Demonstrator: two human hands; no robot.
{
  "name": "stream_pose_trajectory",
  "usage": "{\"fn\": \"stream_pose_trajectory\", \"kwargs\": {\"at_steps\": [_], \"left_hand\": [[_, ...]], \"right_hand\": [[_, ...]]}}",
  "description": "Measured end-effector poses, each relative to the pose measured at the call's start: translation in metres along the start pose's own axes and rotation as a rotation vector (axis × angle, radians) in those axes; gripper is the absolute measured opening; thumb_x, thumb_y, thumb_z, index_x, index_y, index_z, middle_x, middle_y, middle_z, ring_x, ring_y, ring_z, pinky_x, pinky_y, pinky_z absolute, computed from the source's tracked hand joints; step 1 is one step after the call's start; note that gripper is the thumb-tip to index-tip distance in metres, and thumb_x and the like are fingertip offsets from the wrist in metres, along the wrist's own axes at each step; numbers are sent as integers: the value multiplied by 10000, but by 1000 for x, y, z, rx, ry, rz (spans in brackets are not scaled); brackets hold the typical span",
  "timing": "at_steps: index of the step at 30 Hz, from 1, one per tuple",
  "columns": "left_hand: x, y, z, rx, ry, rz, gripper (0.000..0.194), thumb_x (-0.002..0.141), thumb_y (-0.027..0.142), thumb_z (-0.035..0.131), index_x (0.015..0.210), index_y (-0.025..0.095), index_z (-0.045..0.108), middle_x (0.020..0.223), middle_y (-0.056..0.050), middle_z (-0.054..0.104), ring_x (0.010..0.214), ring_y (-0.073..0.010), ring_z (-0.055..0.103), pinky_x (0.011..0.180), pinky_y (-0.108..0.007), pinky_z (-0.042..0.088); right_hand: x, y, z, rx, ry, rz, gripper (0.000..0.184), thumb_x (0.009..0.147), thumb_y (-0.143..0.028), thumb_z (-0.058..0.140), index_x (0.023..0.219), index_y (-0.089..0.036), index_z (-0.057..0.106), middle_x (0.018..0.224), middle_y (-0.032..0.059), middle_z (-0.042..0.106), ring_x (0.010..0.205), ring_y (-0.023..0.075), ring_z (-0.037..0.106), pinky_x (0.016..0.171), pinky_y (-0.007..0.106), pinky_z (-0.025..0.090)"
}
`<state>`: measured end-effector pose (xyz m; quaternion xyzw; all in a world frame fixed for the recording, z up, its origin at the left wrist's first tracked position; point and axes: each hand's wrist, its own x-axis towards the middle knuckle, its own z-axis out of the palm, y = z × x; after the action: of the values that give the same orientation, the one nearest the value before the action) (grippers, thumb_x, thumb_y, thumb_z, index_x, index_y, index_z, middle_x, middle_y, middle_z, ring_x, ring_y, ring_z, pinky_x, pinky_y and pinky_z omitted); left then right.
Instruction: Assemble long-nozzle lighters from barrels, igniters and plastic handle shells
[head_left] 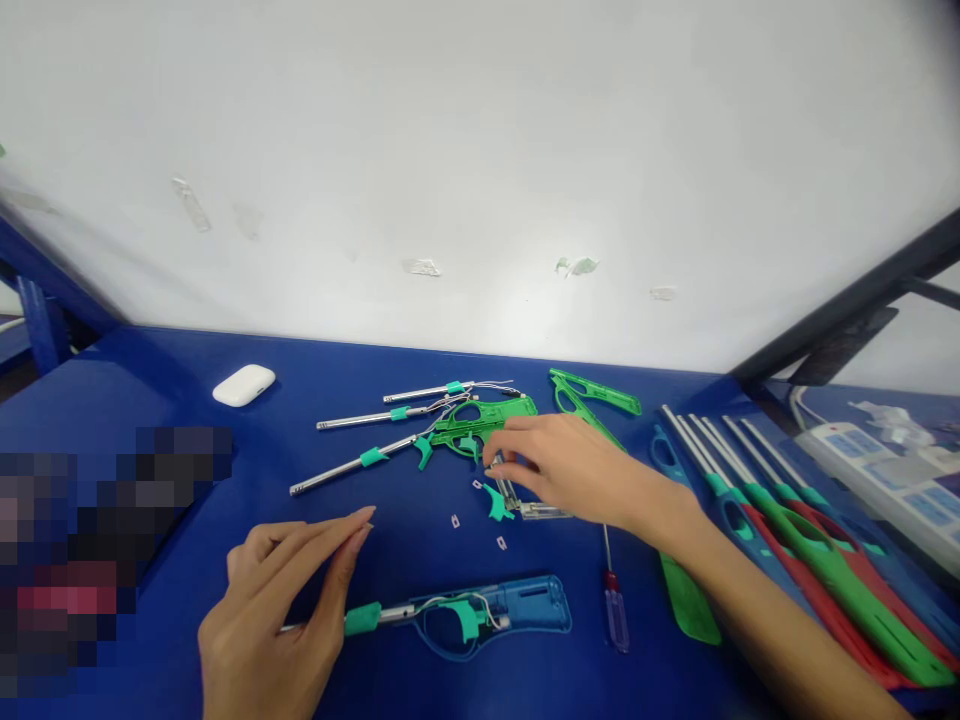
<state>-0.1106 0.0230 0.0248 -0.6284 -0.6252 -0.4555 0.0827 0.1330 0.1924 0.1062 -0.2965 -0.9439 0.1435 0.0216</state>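
Observation:
My left hand (pixel 277 600) has thumb and forefinger pinched together; whatever is between the tips is too small to make out. Below it runs the metal tube of an opened blue gas lighter (pixel 517 605), which has a teal trigger and white wires. At the middle of the table, my right hand (pixel 555 465) closes its fingers on a clear lighter fuel tank (pixel 507 492). Another clear tank (pixel 544 511) and a loose teal trigger (pixel 497 503) lie beside it. Just behind are green lighter shell halves (pixel 499 411). Small pale clips (pixel 501 543) are scattered between my hands.
Metal lighter tubes with wires (pixel 352 465) lie at the back left, near a white case (pixel 244 385). A screwdriver (pixel 616 610) lies right of the blue lighter. Several whole lighters (pixel 825 560) line the right side, near a power strip (pixel 892 480). A white wall rises behind.

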Motion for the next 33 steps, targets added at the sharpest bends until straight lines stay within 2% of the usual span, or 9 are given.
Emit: {"fn": "stream_pose_trajectory", "kwargs": {"at_steps": [4, 8, 11, 16, 20, 26, 33], "left_hand": [[1, 1, -1, 2, 2, 14, 177, 992, 224, 665, 1144, 295, 724, 974, 14, 740, 872, -186, 607, 809, -371, 448], [0, 2, -1, 11, 5, -2, 150, 997, 219, 659, 1112, 291, 723, 974, 7, 725, 895, -191, 611, 852, -389, 451], [1, 2, 0, -14, 14, 4, 140, 989, 197, 665, 1076, 285, 729, 994, 1, 730, 930, -198, 628, 891, -402, 462], [1, 3, 1, -41, 0, 16, 163, 978, 199, 675, 1098, 293, 732, 1027, 2, 740, 970, -207, 641, 905, -404, 475], [0, 4, 3, -22, -20, 39, 180, 970, 194, 686, 1115, 293, 727, 1001, 12, 744, 942, -199, 648, 880, -389, 473], [-3, 3, 4, -3, -17, 25, 230, 954, 199, 708, 1151, 317, 729, 972, 33, 736, 875, -170, 653, 781, -343, 485], [-1, 1, 3, -54, -56, 104, 247, 945, 142, 690, 1115, 314, 736, 966, 27, 752, 935, -192, 663, 853, -380, 498]], "right_hand": [[1, -5, 7, -4, -56, 13, 202, 1015, -429, 653, 1035, -250, 745, 939, 8, 728, 702, 151, 636, 589, 306, 362], [-1, -6, 14, -13, -85, 30, 159, 978, -388, 712, 967, -233, 747, 926, 7, 723, 659, 141, 608, 577, 303, 337], [-1, -4, 15, -7, -88, 32, 149, 1000, -355, 681, 931, -232, 731, 906, -3, 718, 667, 135, 605, 579, 302, 334], [-1, -1, 12, -6, -48, 49, 240, 1054, -413, 582, 975, -240, 729, 897, 8, 715, 703, 147, 615, 592, 312, 338], [-1, -3, 17, -5, -54, 50, 233, 1013, -457, 643, 969, -248, 735, 868, 4, 710, 644, 139, 586, 569, 314, 310], [-2, -7, 24, -6, -72, 29, 202, 1043, -350, 589, 926, -227, 700, 888, 20, 717, 702, 150, 613, 580, 322, 315], [-6, -5, 18, -4, -29, 50, 257, 1065, -397, 548, 964, -238, 722, 877, 12, 723, 692, 149, 616, 582, 313, 339]]}}
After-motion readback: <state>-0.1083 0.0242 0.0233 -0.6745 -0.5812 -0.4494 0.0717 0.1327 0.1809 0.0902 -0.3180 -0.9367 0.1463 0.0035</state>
